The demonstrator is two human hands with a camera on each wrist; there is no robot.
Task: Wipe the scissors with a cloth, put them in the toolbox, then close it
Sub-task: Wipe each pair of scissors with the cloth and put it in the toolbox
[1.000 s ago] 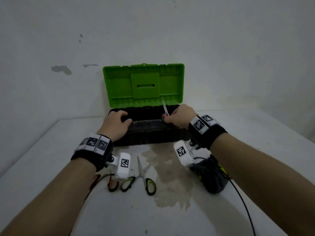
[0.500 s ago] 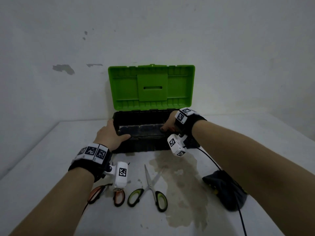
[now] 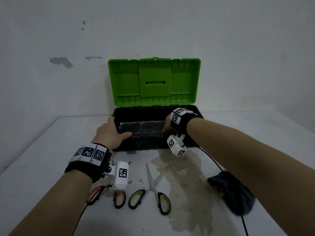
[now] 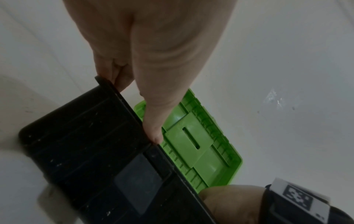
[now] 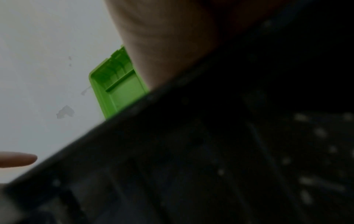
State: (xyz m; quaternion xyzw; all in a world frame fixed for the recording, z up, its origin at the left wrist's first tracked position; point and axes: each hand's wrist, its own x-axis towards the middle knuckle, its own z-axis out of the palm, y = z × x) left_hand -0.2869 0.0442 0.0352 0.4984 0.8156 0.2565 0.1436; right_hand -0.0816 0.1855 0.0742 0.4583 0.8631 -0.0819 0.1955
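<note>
Both hands are on the toolbox (image 3: pixel 150 128) now, its green lid (image 3: pixel 154 81) standing upright against the wall, wide open. The left hand (image 3: pixel 109 132) clamps the near left corner, thumb along the front rim and fingers wrapped round the end wall in a firm grip that, I'd say, steadies the box so it doesn't slide on the worktop (image 3: pixel 42 167). The right hand (image 3: pixel 167 127) dips down inside the box at the right, fingers pointing into the dark interior; whether that grip is closed on anything I cannot tell (the wrist strap and the black wall hide the fingertips, and the right wrist view is mostly dark plastic). On the worktop nearer the person, two pairs are not yet stowed: the green-handled scissors (image 3: pixel 153 189) lie blades slightly apart, pointing toward the box, and the orange-handled scissors (image 3: pixel 119 199) sit just left of them, partly under the left wrist camera. The dark cloth (image 3: pixel 233 193) is bunched well off to the right, beside a pale stain (image 3: pixel 184 184), handy for the next wipe. My read: mid-task, stowing in progress, lid closing some way off.
</note>
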